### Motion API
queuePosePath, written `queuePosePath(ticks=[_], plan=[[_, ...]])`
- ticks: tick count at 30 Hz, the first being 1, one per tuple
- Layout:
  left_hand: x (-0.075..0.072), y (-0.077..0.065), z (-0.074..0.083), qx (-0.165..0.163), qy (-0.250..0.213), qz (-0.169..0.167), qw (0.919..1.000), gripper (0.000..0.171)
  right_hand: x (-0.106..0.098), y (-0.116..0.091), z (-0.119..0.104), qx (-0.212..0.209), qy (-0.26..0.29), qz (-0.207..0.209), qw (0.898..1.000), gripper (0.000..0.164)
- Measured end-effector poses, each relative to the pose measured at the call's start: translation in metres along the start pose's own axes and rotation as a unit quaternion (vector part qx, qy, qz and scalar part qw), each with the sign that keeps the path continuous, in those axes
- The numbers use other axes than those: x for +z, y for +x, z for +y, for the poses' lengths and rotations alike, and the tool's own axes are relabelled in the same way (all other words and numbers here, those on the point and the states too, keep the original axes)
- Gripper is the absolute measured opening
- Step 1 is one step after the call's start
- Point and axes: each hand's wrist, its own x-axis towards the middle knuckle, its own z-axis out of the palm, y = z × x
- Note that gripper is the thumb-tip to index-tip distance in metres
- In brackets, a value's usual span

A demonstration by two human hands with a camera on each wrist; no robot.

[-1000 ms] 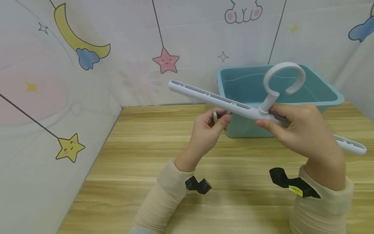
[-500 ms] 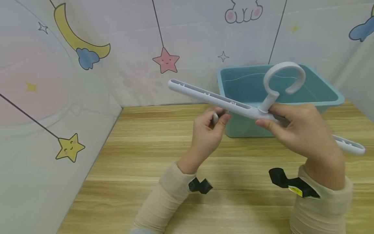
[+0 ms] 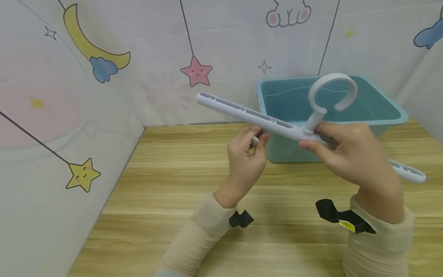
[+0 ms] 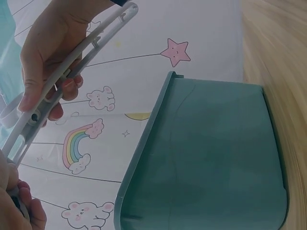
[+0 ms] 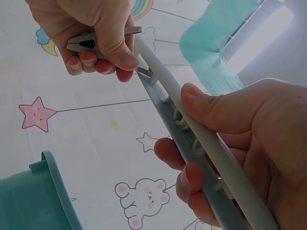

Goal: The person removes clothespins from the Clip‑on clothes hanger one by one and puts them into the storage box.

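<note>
A white plastic clothes hanger is held up above the table, tilted, its round hook at the top. My right hand grips its bar just under the hook, thumb on the near side and fingers behind. Under the left arm of the hanger, my left hand pinches a small grey-white clip. The right wrist view shows the clip's far end right at the hanger's slotted underside, where small hooks and rings line the groove. In the head view most of the clip is hidden by the fingers.
Behind the hanger, a teal plastic bin stands at the back right of the wooden table. A white cloth printed with stars and a moon hangs at the back and left. A wrist camera sits on each sleeve.
The hanger and right hand have shifted slightly left. My left wrist has moved a little right and turned, the clip going deeper under the hanger's arm.
</note>
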Motion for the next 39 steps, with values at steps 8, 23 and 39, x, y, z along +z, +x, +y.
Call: queuePosePath(ticks=[8, 23, 39], plan=[[0.004, 0.002, -0.005, 0.067, 0.061, 0.04, 0.995, 0.004, 0.003, 0.002, -0.002, 0.0, 0.004, 0.014, 1.0, 0.046], [0.003, 0.01, -0.01, 0.129, 0.14, 0.08, 0.9784, 0.006, 0.011, 0.007, -0.007, 0.012, -0.008, 0.026, 1.0, 0.031], [0.003, 0.01, -0.006, 0.092, 0.106, 0.074, 0.9873, 0.004, 0.014, 0.007, -0.01, 0.018, -0.03, 0.054, 0.998, 0.019]])
